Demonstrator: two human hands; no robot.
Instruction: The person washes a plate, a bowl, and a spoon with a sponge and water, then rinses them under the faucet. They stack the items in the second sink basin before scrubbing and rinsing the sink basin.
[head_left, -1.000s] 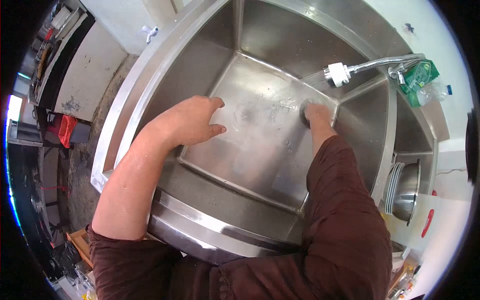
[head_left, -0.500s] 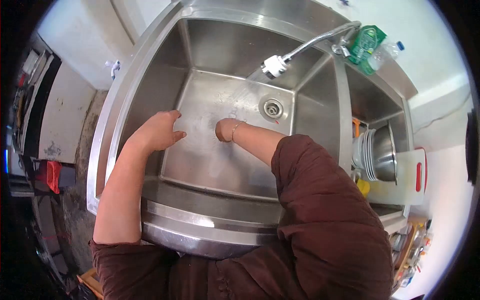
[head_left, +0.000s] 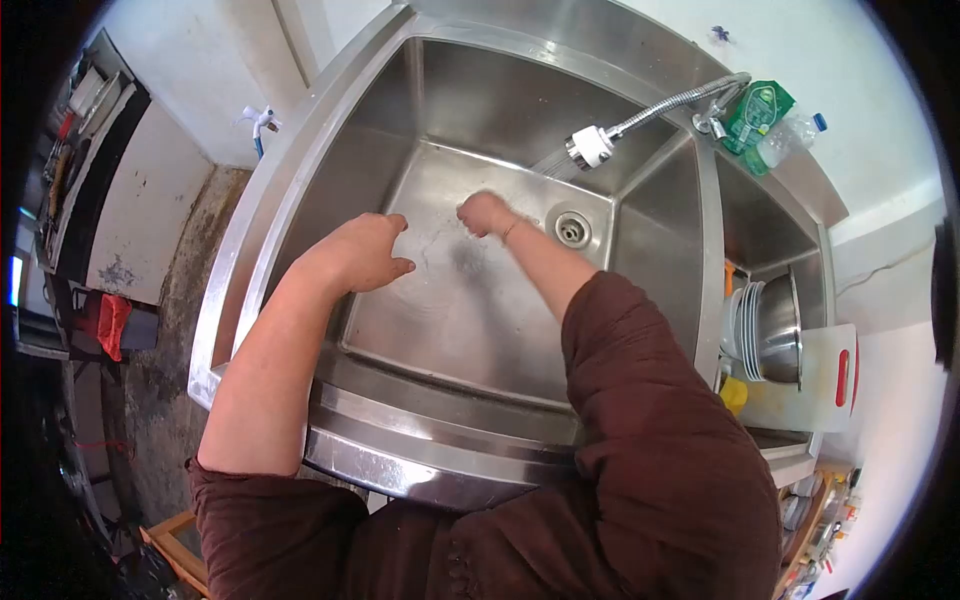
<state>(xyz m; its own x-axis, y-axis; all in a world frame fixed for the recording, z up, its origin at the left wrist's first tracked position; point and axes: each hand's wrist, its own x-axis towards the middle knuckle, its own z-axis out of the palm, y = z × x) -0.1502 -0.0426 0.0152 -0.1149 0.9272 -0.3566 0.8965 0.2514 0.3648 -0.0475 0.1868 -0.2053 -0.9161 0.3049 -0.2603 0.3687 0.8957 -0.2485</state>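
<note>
My left hand [head_left: 358,252] is inside a large steel sink [head_left: 262,225], by its left wall, fingers spread and curled, holding nothing. My right hand [head_left: 484,212] presses down on the wet sink floor near the middle with its fingers closed; whatever may be under the palm is hidden. A thin bracelet sits on that wrist. The drain [head_left: 572,229] lies just right of the right hand. Above it a flexible faucet head [head_left: 590,147] sprays water toward the floor.
A green packet [head_left: 757,110] and a clear plastic bottle [head_left: 797,133] stand behind the tap. The right compartment holds stacked plates and a metal bowl [head_left: 778,330]. A white cutting board with a red slot [head_left: 840,378] leans beside them.
My right hand has left the drain and swept left and then up across the sink floor. My left hand has stayed by the left wall. The view shifted.
</note>
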